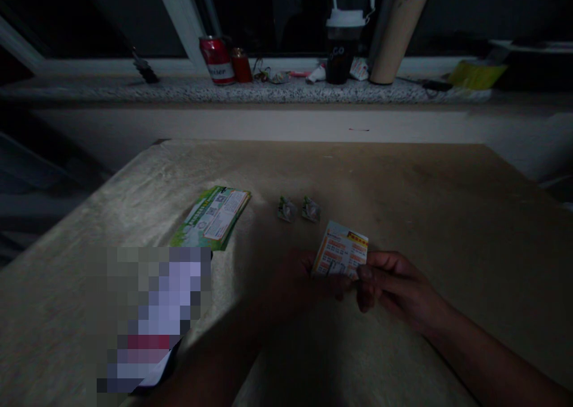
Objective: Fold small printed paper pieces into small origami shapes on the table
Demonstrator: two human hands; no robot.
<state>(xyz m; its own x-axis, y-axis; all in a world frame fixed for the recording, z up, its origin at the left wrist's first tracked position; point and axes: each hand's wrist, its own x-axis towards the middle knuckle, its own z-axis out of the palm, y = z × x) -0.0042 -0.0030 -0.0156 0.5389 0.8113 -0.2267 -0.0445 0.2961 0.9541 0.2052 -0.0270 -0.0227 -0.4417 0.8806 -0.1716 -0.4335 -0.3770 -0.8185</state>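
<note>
Between my two hands is a small printed card (342, 249), pale with orange text blocks, tilted up over the table. My left hand (308, 278) is closed on its left and lower edge, mostly in shadow. The fingers of my right hand (389, 281) pinch its lower right corner. Just beyond the card lie two small shiny packets, a left packet (286, 209) and a right packet (310, 209), side by side. A stack of green and white printed leaflets (212, 219) rests to the left of my hands.
A blurred-out, phone-like device (161, 317) lies at the near left of the table (394, 186). Along the window sill (277, 93) stand a red can (217, 61), an orange lighter-like object (242, 65), a dark lidded cup (339, 49) and a cardboard tube (400, 31). The light is dim.
</note>
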